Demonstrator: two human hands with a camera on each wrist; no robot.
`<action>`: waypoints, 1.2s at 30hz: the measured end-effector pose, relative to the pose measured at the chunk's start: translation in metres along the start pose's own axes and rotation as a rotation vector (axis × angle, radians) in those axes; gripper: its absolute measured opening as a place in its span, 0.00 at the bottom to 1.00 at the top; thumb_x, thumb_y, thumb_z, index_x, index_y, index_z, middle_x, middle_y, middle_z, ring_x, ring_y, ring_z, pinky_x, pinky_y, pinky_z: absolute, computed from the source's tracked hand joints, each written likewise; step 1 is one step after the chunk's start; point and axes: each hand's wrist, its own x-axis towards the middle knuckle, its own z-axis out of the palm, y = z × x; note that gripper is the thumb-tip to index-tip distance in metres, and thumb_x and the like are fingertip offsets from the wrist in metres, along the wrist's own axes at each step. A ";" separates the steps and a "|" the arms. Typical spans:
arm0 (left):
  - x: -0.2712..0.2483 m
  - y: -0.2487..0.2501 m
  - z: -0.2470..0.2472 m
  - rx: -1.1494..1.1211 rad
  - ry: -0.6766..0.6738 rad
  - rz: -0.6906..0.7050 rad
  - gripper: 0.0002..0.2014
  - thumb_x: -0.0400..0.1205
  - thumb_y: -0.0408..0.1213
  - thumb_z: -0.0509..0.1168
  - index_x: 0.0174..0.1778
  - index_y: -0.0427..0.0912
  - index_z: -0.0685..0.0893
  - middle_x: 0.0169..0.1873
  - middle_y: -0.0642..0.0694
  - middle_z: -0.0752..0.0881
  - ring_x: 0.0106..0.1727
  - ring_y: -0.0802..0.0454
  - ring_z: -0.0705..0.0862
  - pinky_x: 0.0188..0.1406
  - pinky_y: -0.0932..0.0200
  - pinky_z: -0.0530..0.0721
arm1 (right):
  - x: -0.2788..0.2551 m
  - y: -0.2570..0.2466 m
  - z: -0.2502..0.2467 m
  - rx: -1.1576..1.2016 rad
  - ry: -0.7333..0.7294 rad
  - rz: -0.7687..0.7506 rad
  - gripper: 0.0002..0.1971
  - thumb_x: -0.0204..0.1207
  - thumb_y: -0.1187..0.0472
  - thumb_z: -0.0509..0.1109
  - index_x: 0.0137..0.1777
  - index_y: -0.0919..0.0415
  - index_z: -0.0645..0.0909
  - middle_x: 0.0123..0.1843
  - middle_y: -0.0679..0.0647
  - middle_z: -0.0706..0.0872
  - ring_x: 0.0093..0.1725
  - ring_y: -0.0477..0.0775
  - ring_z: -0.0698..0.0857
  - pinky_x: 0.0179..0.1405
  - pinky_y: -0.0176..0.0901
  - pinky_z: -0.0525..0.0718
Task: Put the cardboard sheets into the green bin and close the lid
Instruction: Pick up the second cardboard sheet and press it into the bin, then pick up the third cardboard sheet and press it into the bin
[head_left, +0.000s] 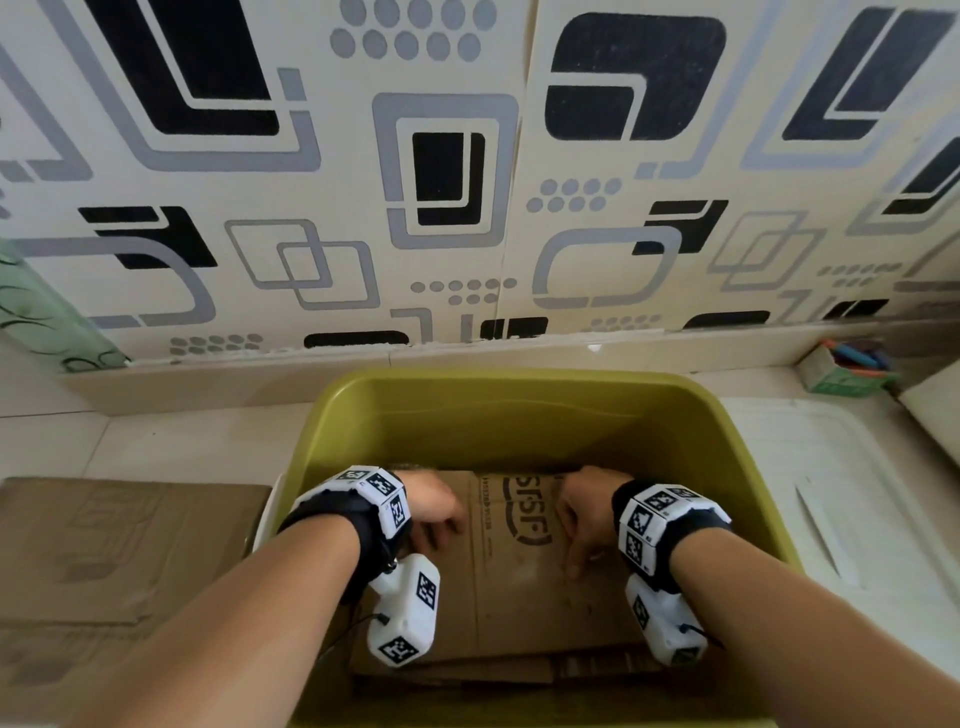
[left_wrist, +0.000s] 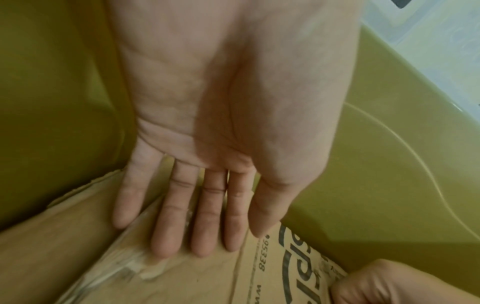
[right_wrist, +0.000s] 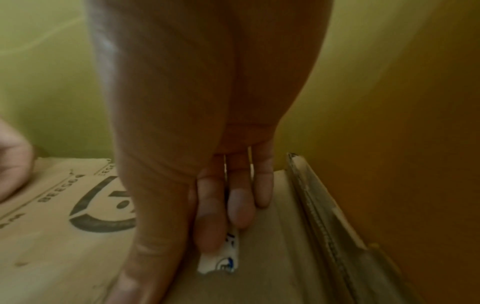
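Both hands down inside the green bin (head_left: 519, 395), apart from each other, flat on the top cardboard sheet (head_left: 519, 582). Left hand (head_left: 434, 506) at about 10 o'clock of the sheet, fingers (left_wrist: 166, 226) straight and spread, pressing the cardboard near the bin's left wall; nothing gripped. Right hand (head_left: 584, 512) at about 2 o'clock, fingers (right_wrist: 210, 216) extended downward onto the sheet, fingertips just over a small white label (right_wrist: 221, 261) stuck to the cardboard; also holding nothing. Top sheet carries a dark printed logo (head_left: 527, 512) between the two hands. More sheets stacked under it, edges showing at the 6 o'clock side of the bin and along the right wall (right_wrist: 319, 216). Outside the bin at 9 o'clock, another flattened cardboard piece (head_left: 119, 545) lies on the tiled floor (head_left: 171, 441). At 3 o'clock, a whitish ribbed panel (head_left: 857, 493) lies flat beside the bin; can't tell if that's the lid. Farther out at 1 o'clock, a small green box (head_left: 844, 371) with coloured bits against the skirting. Behind everything, a patterned wall (head_left: 467, 156), black and grey shapes on cream.
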 end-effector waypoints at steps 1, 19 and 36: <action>0.000 0.000 0.001 0.000 0.005 0.003 0.16 0.82 0.40 0.63 0.61 0.35 0.85 0.40 0.44 0.87 0.38 0.42 0.85 0.35 0.55 0.83 | -0.002 -0.001 0.000 -0.007 -0.003 -0.001 0.18 0.53 0.46 0.90 0.28 0.54 0.84 0.31 0.47 0.90 0.35 0.49 0.88 0.36 0.45 0.89; -0.096 0.005 -0.051 -0.444 0.048 0.359 0.17 0.86 0.43 0.62 0.67 0.38 0.82 0.57 0.43 0.92 0.49 0.43 0.91 0.56 0.47 0.88 | -0.082 -0.075 -0.098 0.089 0.059 -0.143 0.12 0.70 0.51 0.82 0.44 0.59 0.90 0.33 0.50 0.93 0.35 0.46 0.91 0.41 0.41 0.89; -0.135 -0.303 -0.169 -1.742 0.898 0.250 0.17 0.89 0.32 0.48 0.68 0.32 0.76 0.44 0.42 0.79 0.37 0.52 0.78 0.47 0.58 0.79 | -0.033 -0.361 -0.173 0.806 0.401 -0.593 0.05 0.83 0.62 0.69 0.46 0.60 0.84 0.41 0.57 0.91 0.38 0.53 0.89 0.42 0.46 0.86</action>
